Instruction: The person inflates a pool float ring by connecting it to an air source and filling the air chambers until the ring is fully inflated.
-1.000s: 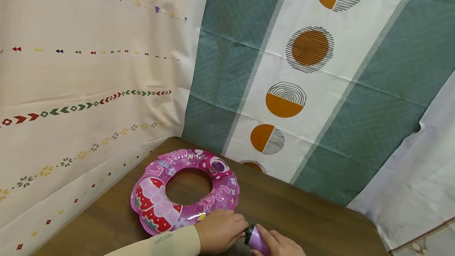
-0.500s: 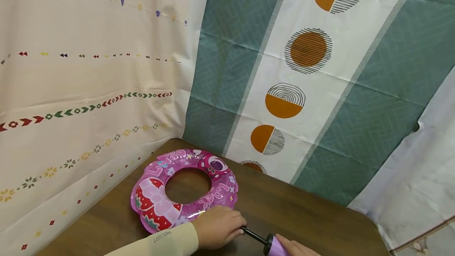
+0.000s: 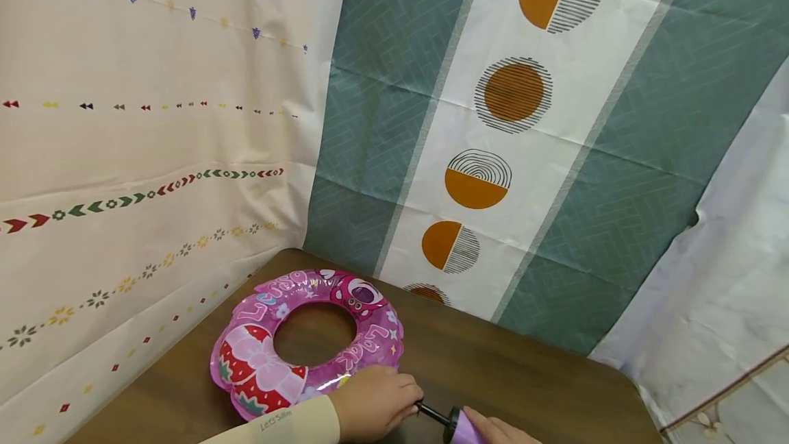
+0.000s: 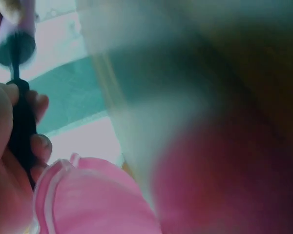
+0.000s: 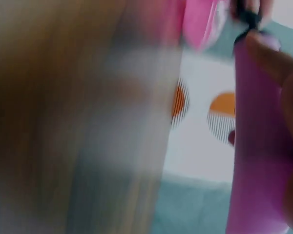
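A pink inflatable swim ring (image 3: pixel 249 338), printed with strawberries and a cartoon bear, lies flat and looks filled out. Just in front of its near edge, my left hand (image 3: pixel 376 403) grips the black handle (image 4: pixel 22 126) of a hand pump. The pump's purple barrel (image 5: pixel 256 146) is held in my right hand (image 3: pixel 502 432), the fingers wrapped about it. Between the two hands a stretch of black rod (image 3: pixel 435 414) shows, partly drawn out of the barrel. The head view cuts off the barrel's far end, and I see no hose.
The dark brown wooden table (image 3: pixel 505 375) carries the ring and ends in a rounded right corner. A cream patterned cloth (image 3: pixel 154 136) hangs along the left. Green and white fabric (image 3: pixel 382 136) with orange circles hangs behind, and pale cloth (image 3: pixel 709 321) on the right.
The right hand drew the barrel away from the left hand, baring the pump's rod, then came slightly back. The left hand kept its grip. The head view shifted a little; the ring stayed put.
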The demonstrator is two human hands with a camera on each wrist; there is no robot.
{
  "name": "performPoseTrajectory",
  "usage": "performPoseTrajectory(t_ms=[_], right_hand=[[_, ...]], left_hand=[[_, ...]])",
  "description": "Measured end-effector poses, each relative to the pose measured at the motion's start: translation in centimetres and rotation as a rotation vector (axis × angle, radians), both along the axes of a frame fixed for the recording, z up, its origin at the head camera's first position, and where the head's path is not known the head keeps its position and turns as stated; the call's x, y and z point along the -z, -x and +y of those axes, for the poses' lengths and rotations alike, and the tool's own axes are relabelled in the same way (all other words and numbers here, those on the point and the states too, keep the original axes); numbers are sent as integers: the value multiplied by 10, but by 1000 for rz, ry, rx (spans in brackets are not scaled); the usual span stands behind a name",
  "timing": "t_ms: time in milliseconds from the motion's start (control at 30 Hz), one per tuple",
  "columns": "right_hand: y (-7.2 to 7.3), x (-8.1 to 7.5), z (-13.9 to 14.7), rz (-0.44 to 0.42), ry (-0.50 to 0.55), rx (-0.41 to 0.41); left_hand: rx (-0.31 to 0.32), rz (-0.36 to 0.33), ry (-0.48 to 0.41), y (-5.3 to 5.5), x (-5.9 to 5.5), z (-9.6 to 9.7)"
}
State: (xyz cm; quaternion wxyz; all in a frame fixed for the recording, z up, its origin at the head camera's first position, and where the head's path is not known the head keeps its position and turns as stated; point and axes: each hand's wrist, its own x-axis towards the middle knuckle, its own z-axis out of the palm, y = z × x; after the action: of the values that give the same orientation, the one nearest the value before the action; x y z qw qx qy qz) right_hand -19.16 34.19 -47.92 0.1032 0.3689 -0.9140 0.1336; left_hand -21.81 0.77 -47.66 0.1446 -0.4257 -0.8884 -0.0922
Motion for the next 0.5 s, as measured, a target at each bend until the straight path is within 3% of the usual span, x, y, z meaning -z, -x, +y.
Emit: performPoseTrajectory(t_ms=[100,267,333,500], right_hand=[[-9,-4,-31,87,10,124],[-6,2,-61,379,104,173],[-3,2,-62,396,100,145],[2,-1,-56,276,10,64]], left_hand=[[-18,-39,6,-2,-3,6],[-52,1,-13,-3,-5,10],[-46,34,-18,-2,-4,11],[-13,72,-8,-5,4,12]])
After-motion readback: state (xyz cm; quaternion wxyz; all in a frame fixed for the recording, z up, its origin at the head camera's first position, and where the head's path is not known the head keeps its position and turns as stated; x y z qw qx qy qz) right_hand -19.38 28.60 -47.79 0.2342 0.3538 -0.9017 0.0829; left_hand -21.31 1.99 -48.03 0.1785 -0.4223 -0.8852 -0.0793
